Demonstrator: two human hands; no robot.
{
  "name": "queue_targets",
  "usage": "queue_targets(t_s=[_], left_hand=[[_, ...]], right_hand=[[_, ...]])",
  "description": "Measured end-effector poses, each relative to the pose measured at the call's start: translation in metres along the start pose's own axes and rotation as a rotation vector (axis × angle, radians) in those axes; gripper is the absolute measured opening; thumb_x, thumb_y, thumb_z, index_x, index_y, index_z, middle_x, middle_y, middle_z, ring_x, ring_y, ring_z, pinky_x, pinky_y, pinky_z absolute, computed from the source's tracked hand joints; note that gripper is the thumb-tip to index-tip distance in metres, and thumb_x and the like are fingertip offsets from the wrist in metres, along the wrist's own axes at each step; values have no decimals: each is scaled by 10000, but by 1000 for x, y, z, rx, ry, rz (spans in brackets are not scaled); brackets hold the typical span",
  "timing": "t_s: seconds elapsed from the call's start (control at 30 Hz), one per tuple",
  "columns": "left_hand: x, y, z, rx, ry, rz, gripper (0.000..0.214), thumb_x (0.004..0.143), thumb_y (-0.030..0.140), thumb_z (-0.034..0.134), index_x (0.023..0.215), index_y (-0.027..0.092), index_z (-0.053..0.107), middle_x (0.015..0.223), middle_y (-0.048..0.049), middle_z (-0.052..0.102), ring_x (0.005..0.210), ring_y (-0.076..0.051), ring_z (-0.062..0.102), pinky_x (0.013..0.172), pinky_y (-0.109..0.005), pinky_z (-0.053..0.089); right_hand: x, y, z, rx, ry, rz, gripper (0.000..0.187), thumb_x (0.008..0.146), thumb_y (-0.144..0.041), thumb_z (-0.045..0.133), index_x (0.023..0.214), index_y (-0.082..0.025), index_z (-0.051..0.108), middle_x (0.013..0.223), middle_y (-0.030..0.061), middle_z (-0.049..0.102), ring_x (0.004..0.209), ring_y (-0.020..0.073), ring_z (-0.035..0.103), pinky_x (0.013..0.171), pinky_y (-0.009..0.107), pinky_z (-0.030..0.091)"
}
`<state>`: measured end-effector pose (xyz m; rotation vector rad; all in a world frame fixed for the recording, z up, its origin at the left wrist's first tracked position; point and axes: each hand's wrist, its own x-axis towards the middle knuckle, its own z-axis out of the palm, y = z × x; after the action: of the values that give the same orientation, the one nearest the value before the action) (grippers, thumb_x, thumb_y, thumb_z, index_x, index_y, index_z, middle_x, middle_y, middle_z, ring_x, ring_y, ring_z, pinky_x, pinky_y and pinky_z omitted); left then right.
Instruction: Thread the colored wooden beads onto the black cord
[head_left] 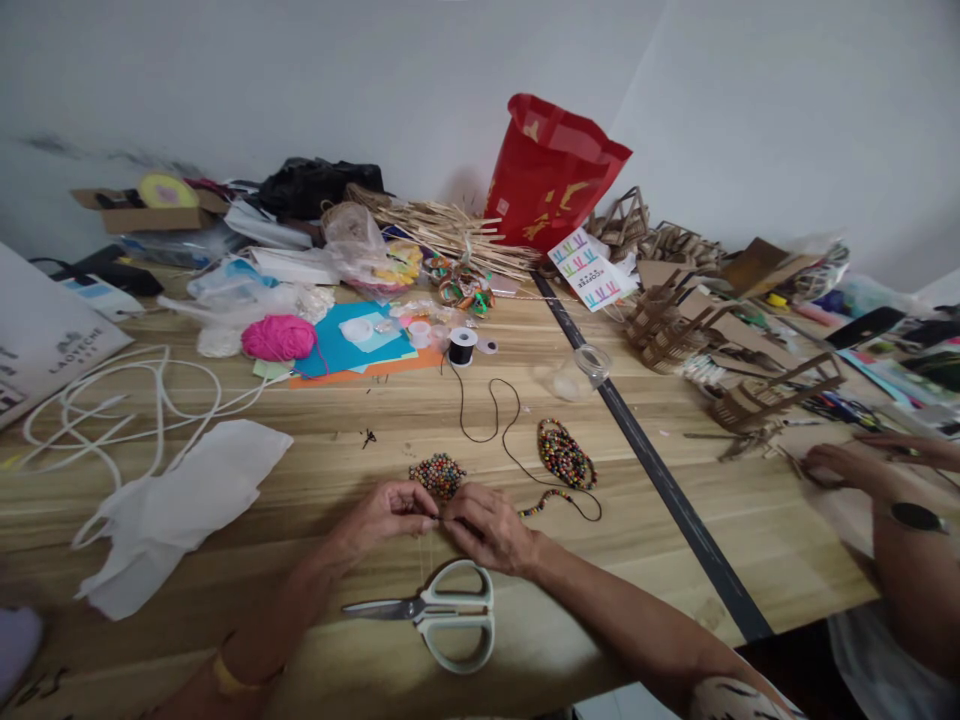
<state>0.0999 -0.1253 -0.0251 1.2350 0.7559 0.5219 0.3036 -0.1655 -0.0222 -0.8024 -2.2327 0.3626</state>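
My left hand and my right hand meet fingertip to fingertip, both pinched closed. A tiny dark piece shows between the tips, too small to name. From under my right hand runs a short beaded cord with multicoloured beads; its bare black part loops back toward a spool of black cord. Just beyond my fingers lies a pile of loose multicoloured beads. Fine pale threads hang below my left fingers. Scissors with white handles lie below my hands, blades pointing left. A coiled bead string rests to the right.
White tubing and a white sheet lie left. Pink yarn sits on blue card. A roll of clear tape is near the dark strip. Woven baskets and another person's hands are at right.
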Motion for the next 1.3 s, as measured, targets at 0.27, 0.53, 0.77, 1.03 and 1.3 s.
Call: queue_targets(t_s=[0.27, 0.53, 0.77, 1.03, 1.3], left_hand=[[-1, 5, 1, 28, 14, -9, 212, 641, 285, 765, 730, 142, 636, 660, 7, 643, 618, -117, 546, 603, -226, 415], [-1, 3, 1, 44, 8, -8, 222, 640, 306, 761, 729, 150, 632, 659, 8, 636, 617, -121, 541, 600, -231, 411], [0, 1, 0, 39, 0, -20, 201, 635, 277, 764, 731, 148, 644, 670, 3, 647, 636, -127, 554, 620, -235, 416], [0, 3, 0, 11, -2, -64, 207, 606, 243, 784, 755, 141, 683, 686, -5, 686, 632, -124, 569, 624, -240, 434], [0, 3, 0, -28, 17, -108, 248, 600, 282, 790, 771, 130, 696, 637, 0, 667, 571, -113, 562, 587, -239, 442]], right_hand=[[-2, 1, 1, 5, 9, -2, 66, 916, -173, 482, 890, -174, 542, 779, 62, 607, 721, 157, 556, 626, 248, 454], [2, -1, -2, -2, -3, -7, 93, 927, -176, 468, 874, -176, 545, 765, 61, 611, 711, 156, 562, 636, 250, 456], [-1, 0, 0, 11, -21, 5, 109, 932, -185, 463, 878, -171, 557, 779, 64, 610, 717, 154, 558, 643, 257, 464], [0, 0, 0, 35, -1, -20, 95, 928, -175, 472, 901, -166, 562, 808, 71, 624, 742, 157, 562, 652, 257, 479], [1, -1, -1, 32, -5, -32, 98, 926, -165, 479, 889, -153, 569, 800, 77, 625, 744, 156, 566, 649, 252, 475]])
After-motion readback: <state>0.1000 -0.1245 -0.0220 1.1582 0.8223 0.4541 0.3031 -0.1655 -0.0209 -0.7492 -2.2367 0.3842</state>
